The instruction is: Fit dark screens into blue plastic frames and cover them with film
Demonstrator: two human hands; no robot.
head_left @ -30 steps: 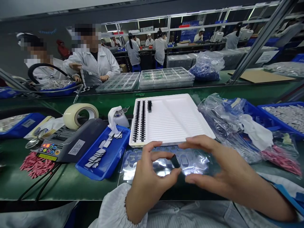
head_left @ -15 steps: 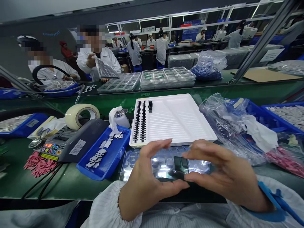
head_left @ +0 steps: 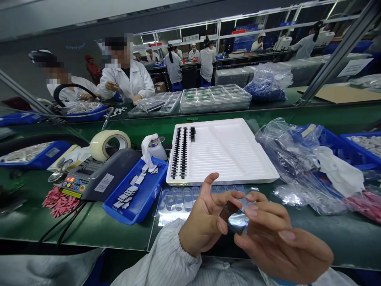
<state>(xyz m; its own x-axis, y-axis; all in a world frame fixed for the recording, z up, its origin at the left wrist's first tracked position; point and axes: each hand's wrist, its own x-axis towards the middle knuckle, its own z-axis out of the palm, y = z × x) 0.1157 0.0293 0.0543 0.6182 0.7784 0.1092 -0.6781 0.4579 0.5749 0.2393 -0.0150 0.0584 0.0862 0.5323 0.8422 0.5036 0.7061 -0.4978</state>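
My left hand (head_left: pixel 205 218) pinches a small dark rectangular panel (head_left: pixel 228 210) between thumb and fingers. At its other end, the fingertips of my right hand (head_left: pixel 279 234) close on the edges of a glossy part. Whether that shine is a clear film or the panel's reflecting face, I cannot tell. Beneath my hands lies a clear plastic sheet (head_left: pixel 179 198) with rounded-rectangle outlines, partly hidden by them. Just beyond stands a white foam tray (head_left: pixel 226 155), its left slots holding rows of small black parts (head_left: pixel 183 155).
Left are a blue bin (head_left: pixel 133 216) of small white-and-black pieces, a tape dispenser (head_left: pixel 104 174), a tape roll (head_left: pixel 97 145) and pink strips (head_left: pixel 59 200). Plastic bags (head_left: pixel 291 159) crowd the right. Clear trays (head_left: pixel 214 99) sit on the ledge ahead; co-workers are beyond.
My left hand has moved right and gripped the dark panel, which is now turned at an angle. My right hand has turned. Across the ledge, a co-worker has lowered a clear tray.
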